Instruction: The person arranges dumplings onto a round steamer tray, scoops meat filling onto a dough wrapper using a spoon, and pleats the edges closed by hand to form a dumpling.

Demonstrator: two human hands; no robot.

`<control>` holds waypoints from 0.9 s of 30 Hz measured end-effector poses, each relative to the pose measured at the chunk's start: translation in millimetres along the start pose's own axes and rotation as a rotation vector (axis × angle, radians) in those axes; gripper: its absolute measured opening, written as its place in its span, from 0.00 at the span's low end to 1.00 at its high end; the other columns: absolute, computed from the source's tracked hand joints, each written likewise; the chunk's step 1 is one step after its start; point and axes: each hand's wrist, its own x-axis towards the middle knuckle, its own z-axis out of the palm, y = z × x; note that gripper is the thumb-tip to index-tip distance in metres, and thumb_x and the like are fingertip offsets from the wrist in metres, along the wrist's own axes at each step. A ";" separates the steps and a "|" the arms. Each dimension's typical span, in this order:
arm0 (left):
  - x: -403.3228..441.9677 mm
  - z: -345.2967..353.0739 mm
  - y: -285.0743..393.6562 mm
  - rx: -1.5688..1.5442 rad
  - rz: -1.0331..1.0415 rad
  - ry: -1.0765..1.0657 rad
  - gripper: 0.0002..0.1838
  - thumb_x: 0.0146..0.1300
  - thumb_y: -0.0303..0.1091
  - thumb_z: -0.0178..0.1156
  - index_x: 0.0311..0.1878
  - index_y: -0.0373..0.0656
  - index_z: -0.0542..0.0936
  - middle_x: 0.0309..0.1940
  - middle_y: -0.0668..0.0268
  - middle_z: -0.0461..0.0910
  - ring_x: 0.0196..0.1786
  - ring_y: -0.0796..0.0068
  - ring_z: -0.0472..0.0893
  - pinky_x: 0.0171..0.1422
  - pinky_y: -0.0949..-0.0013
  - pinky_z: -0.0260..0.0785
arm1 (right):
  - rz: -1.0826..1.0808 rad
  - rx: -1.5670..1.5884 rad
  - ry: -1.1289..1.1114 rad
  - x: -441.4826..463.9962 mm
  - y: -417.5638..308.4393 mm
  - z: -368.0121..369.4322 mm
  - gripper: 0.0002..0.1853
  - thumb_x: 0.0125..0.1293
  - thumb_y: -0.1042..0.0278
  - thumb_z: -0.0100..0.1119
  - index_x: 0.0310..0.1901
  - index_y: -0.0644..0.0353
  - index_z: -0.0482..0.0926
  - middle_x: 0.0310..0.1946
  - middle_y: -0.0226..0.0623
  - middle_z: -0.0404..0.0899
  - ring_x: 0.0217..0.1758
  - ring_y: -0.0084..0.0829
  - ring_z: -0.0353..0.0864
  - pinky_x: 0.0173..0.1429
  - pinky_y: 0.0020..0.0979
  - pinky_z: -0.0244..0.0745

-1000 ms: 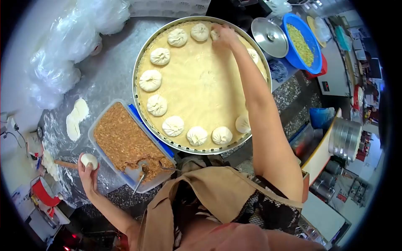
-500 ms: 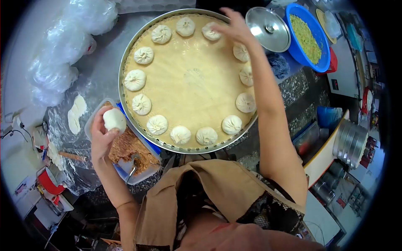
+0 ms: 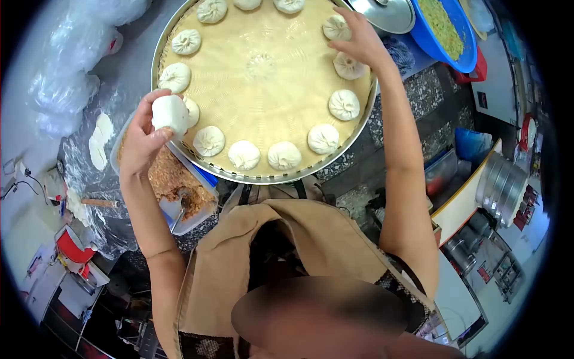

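Note:
My left hand (image 3: 143,134) grips a smooth white bun (image 3: 169,115) at the left rim of a large round steamer tray (image 3: 260,107). Its fingers and thumb wrap the bun's near side, and it partly hides a pleated bun behind. At the upper right of the tray my right hand (image 3: 362,39) reaches in with thumb and fingers apart. Between them lies a pleated bun (image 3: 336,27); whether they touch it I cannot tell. Several pleated buns, such as one at the front (image 3: 244,155), form a ring along the tray's edge.
A container of brown filling (image 3: 173,179) with a spoon (image 3: 179,210) sits at the tray's lower left. Farther left are flattened dough (image 3: 100,142) and a rolling pin (image 3: 100,203). Upper right: a metal lid (image 3: 388,17) and a blue basin (image 3: 468,60) of green-yellow filling.
The view has shifted, so the tray sits higher in the picture. My right hand has come from the tray's far rim to the upper-right bun. The left hand, holding its bun, is now over the rim.

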 end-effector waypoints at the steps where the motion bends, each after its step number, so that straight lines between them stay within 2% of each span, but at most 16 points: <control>1: 2.5 3.0 1.7 0.022 0.013 -0.013 0.45 0.46 0.45 0.75 0.66 0.42 0.65 0.59 0.60 0.73 0.56 0.66 0.77 0.55 0.61 0.76 | -0.027 -0.046 0.045 4.4 -0.4 6.4 0.39 0.50 0.56 0.72 0.64 0.55 0.70 0.59 0.52 0.72 0.63 0.48 0.72 0.64 0.42 0.70; 2: 4.7 4.9 3.6 0.044 0.024 -0.027 0.44 0.47 0.45 0.75 0.66 0.42 0.65 0.59 0.59 0.73 0.56 0.66 0.77 0.55 0.61 0.76 | -0.023 -0.044 0.045 3.6 3.3 5.0 0.39 0.50 0.56 0.72 0.64 0.55 0.70 0.59 0.52 0.72 0.63 0.48 0.72 0.64 0.42 0.70; 4: 7.3 7.2 6.5 0.074 0.026 -0.028 0.44 0.47 0.45 0.74 0.66 0.42 0.65 0.60 0.59 0.73 0.56 0.66 0.77 0.55 0.61 0.76 | 0.209 -0.019 0.052 0.7 -5.3 -13.3 0.36 0.52 0.55 0.70 0.63 0.56 0.70 0.56 0.53 0.75 0.60 0.48 0.75 0.62 0.43 0.71; 5: 6.9 8.7 6.5 0.100 0.030 -0.028 0.44 0.48 0.45 0.74 0.66 0.42 0.65 0.60 0.59 0.73 0.56 0.66 0.77 0.56 0.61 0.76 | 0.249 -0.055 0.080 -9.4 -3.2 -16.4 0.34 0.55 0.53 0.68 0.61 0.58 0.72 0.53 0.53 0.78 0.58 0.49 0.77 0.61 0.43 0.72; 11: 10.1 8.7 3.3 0.094 0.010 -0.045 0.43 0.49 0.44 0.73 0.67 0.41 0.65 0.61 0.58 0.73 0.57 0.66 0.77 0.58 0.61 0.75 | 0.373 0.052 -0.052 -93.4 -15.2 -38.9 0.30 0.57 0.51 0.67 0.56 0.62 0.77 0.52 0.51 0.78 0.55 0.46 0.79 0.58 0.41 0.74; 13: 11.7 6.6 2.2 0.129 0.030 -0.051 0.43 0.49 0.45 0.72 0.67 0.40 0.65 0.61 0.58 0.73 0.58 0.66 0.77 0.59 0.61 0.74 | 0.437 0.111 0.002 -117.4 -26.5 -35.8 0.26 0.58 0.54 0.67 0.53 0.62 0.78 0.50 0.49 0.79 0.53 0.44 0.80 0.56 0.39 0.74; 16: 11.6 5.3 3.1 0.152 0.075 -0.041 0.43 0.50 0.45 0.72 0.67 0.39 0.65 0.60 0.57 0.73 0.58 0.66 0.77 0.59 0.61 0.74 | 0.443 0.200 0.021 -139.2 -65.2 -39.8 0.22 0.58 0.59 0.67 0.51 0.63 0.79 0.47 0.47 0.80 0.51 0.43 0.80 0.54 0.36 0.75; 17: 10.6 4.7 4.9 0.157 0.105 -0.051 0.43 0.50 0.45 0.72 0.67 0.38 0.65 0.60 0.57 0.74 0.58 0.66 0.77 0.59 0.61 0.74 | 0.415 0.203 0.033 -145.3 -76.4 -38.1 0.19 0.58 0.65 0.67 0.49 0.62 0.79 0.46 0.45 0.80 0.50 0.43 0.80 0.54 0.35 0.74; 19: 8.3 1.5 7.2 0.164 0.103 -0.039 0.43 0.50 0.46 0.71 0.67 0.38 0.65 0.59 0.56 0.74 0.59 0.65 0.76 0.59 0.61 0.74 | 0.326 0.232 0.085 -157.8 -89.0 -30.1 0.17 0.57 0.69 0.67 0.49 0.62 0.80 0.47 0.45 0.80 0.51 0.42 0.80 0.55 0.36 0.74; 27: -4.8 -15.8 12.5 0.195 0.140 -0.038 0.41 0.51 0.44 0.69 0.67 0.39 0.65 0.60 0.56 0.73 0.61 0.65 0.75 0.62 0.59 0.73 | 0.203 0.355 0.013 -169.5 -125.0 -20.6 0.17 0.56 0.72 0.68 0.48 0.63 0.80 0.49 0.46 0.79 0.53 0.44 0.80 0.58 0.35 0.73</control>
